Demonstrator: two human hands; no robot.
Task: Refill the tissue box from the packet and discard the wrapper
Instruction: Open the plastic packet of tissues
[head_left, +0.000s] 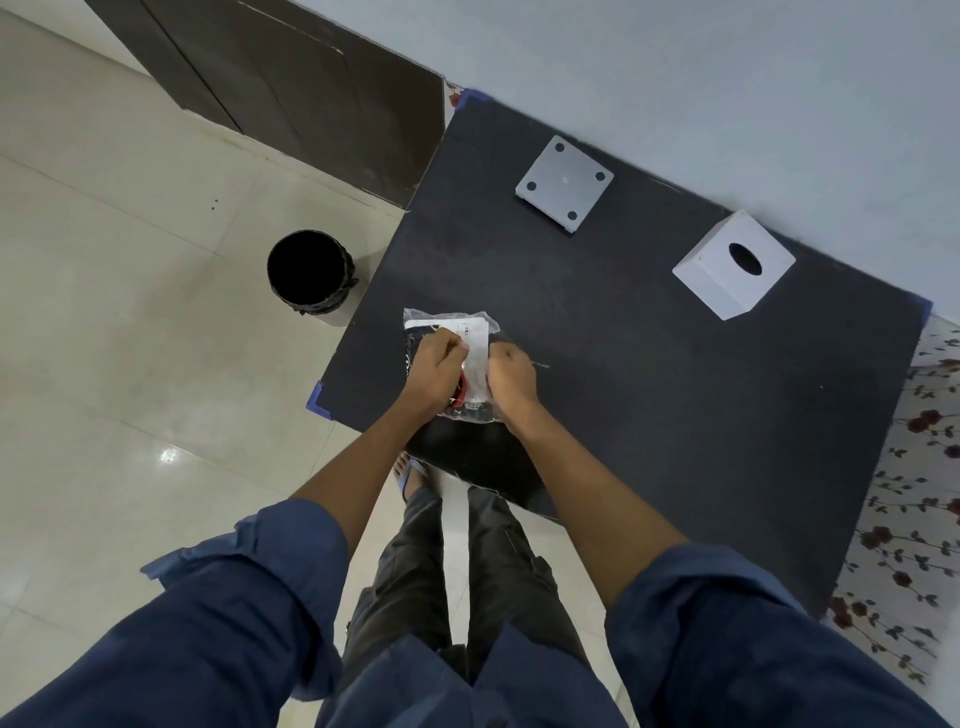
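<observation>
A clear plastic tissue packet (470, 332) with white tissues and red and black print lies near the left front edge of the black table (649, 389). My left hand (435, 366) and my right hand (511, 379) both grip the packet from either side, fingers pinched on its wrapper. The white tissue box cover (732, 265), with an oval hole on top, stands at the back right of the table. Its flat white base plate (565, 182), with a dark foot at each corner, lies apart at the back middle.
A round bin with a black liner (310, 273) stands on the tiled floor just left of the table. A dark door (291, 93) is at the back left, a pale wall behind the table, and a flowered cloth (914, 509) lies along the table's right side.
</observation>
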